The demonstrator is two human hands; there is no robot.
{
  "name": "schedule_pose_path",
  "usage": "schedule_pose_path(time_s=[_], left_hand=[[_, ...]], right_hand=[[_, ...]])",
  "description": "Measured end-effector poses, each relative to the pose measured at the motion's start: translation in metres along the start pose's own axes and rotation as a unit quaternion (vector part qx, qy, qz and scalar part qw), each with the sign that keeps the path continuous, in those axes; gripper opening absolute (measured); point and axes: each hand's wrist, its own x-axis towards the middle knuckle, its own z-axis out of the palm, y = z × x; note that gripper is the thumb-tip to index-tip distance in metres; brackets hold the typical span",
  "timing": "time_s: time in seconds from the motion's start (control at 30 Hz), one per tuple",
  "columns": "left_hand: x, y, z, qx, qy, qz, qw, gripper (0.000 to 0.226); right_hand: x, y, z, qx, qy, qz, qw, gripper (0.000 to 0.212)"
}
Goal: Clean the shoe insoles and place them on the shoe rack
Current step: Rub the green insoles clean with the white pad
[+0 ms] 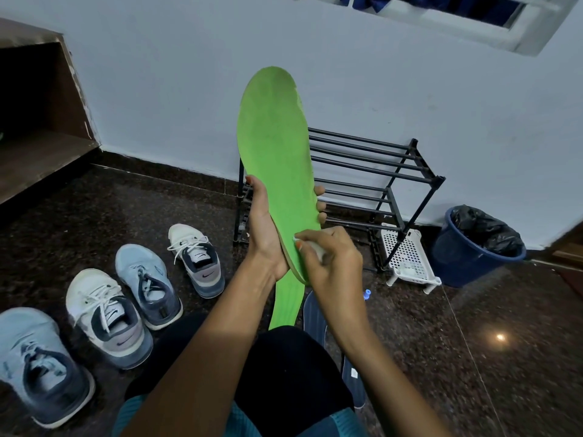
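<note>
My left hand point(263, 228) grips a long green insole point(274, 146) near its heel and holds it upright in front of me. My right hand point(331, 260) pinches a small white wipe point(315, 247) against the insole's lower right edge. A second green insole point(285, 305) lies on the floor below, partly hidden by my hands. Two dark blue insoles point(314, 316) lie on the floor by my right forearm. The black metal shoe rack point(372, 171) stands against the wall behind the raised insole.
Several grey and white sneakers point(104, 313) sit in a row on the dark floor at the left. A white perforated basket point(407, 253) stands by the rack's right leg, and a blue bin point(467, 250) with a black liner beyond it. Wooden steps point(38, 121) rise at far left.
</note>
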Motion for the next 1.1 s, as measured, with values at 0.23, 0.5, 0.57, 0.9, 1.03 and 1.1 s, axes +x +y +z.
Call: schedule_pose_path(time_s=[0.23, 0.5, 0.57, 0.9, 1.03, 1.1], left_hand=[[0.001, 0.001, 0.0, -0.014, -0.002, 0.002, 1.0, 0.092], [-0.001, 0.0, 0.001, 0.006, -0.005, 0.0, 1.0, 0.093], [-0.001, 0.0, 0.001, 0.004, -0.003, -0.003, 1.0, 0.093], [0.001, 0.001, -0.001, -0.006, -0.002, 0.002, 1.0, 0.09], [0.001, -0.001, -0.001, 0.016, 0.004, 0.006, 1.0, 0.086], [0.001, -0.001, -0.001, 0.018, 0.009, 0.008, 1.0, 0.085]], right_hand=[[-0.009, -0.005, -0.003, 0.052, -0.048, 0.013, 0.997, 0.012], [0.009, 0.007, -0.003, -0.045, 0.043, -0.01, 0.998, 0.013], [0.004, 0.006, 0.0, -0.02, 0.03, 0.003, 0.999, 0.013], [-0.004, 0.001, -0.005, 0.022, -0.038, 0.01, 0.999, 0.012], [0.01, 0.007, -0.007, -0.039, 0.017, 0.002, 0.999, 0.013], [0.011, 0.007, -0.006, -0.052, 0.027, -0.008, 0.998, 0.013]])
